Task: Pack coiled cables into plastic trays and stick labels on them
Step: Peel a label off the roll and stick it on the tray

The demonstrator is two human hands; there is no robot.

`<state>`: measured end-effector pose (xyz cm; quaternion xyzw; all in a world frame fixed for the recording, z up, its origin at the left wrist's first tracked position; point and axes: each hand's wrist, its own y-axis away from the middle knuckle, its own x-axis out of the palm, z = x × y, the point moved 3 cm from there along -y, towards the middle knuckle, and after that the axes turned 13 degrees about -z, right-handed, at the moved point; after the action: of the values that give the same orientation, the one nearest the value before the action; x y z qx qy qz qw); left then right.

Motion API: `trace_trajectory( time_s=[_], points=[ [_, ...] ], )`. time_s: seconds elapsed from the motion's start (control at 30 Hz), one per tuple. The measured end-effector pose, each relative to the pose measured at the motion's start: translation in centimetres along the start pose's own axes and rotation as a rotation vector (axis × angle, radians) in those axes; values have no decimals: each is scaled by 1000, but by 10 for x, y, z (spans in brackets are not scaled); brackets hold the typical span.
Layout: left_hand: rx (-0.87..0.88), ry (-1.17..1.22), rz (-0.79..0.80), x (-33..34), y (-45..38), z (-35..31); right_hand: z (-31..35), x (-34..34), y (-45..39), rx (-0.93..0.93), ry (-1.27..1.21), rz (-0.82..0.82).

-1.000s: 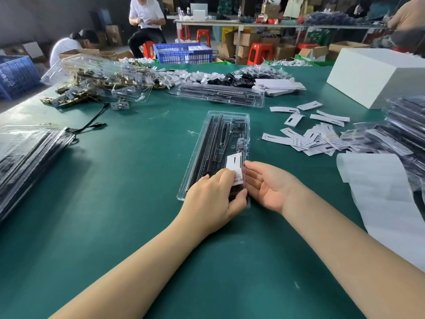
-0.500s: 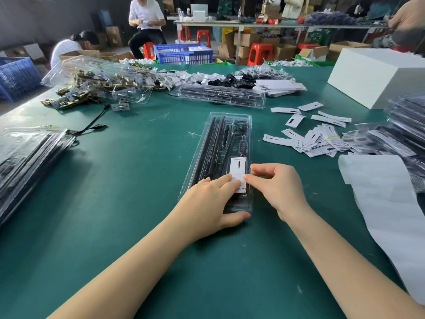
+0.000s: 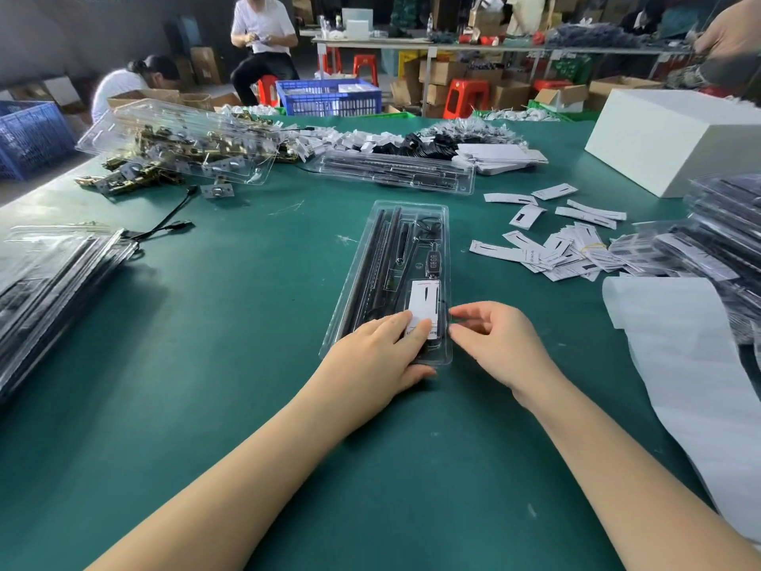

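While my left hand presses flat fingers on the white label at the near end of the packed tray mid-counter, my right hand hovers beside it, fingers loosely curled, empty. Labelling looks nearly done; next, rub the edges down firmly.

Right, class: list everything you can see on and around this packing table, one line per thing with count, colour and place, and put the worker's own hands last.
Table: one, green, fills the view.
Clear tray: one, holds black cables, table centre.
Label: one, white, on the tray's near end.
Loose labels: many, white, right of the tray.
Packed trays: a stack, far right.
Second tray: one, clear, behind centre.
White box: one, far right.
Blue crate: one, beyond the table.
Left hand: fingers flat on the label.
Right hand: at the tray's right edge.
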<state>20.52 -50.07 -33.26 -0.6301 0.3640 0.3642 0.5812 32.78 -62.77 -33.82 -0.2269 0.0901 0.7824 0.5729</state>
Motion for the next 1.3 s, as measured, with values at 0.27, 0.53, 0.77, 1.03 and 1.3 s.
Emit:
trace_trajectory(
  time_s=[0.27,0.53,0.77,1.03,1.3],
  points=[
    [37,-41,-36,-1,0,-1,3,-8,4,-26,-75,195],
    [41,-57,-12,-2,2,-1,4,2,6,-134,108,35],
    [47,-79,-49,-12,1,-8,0,2,-1,-2,7,26],
    [73,-122,-117,-12,2,-9,3,-3,-8,-56,169,266],
    [82,-50,-118,-7,1,-6,5,0,-8,-141,204,-45]
  ],
)
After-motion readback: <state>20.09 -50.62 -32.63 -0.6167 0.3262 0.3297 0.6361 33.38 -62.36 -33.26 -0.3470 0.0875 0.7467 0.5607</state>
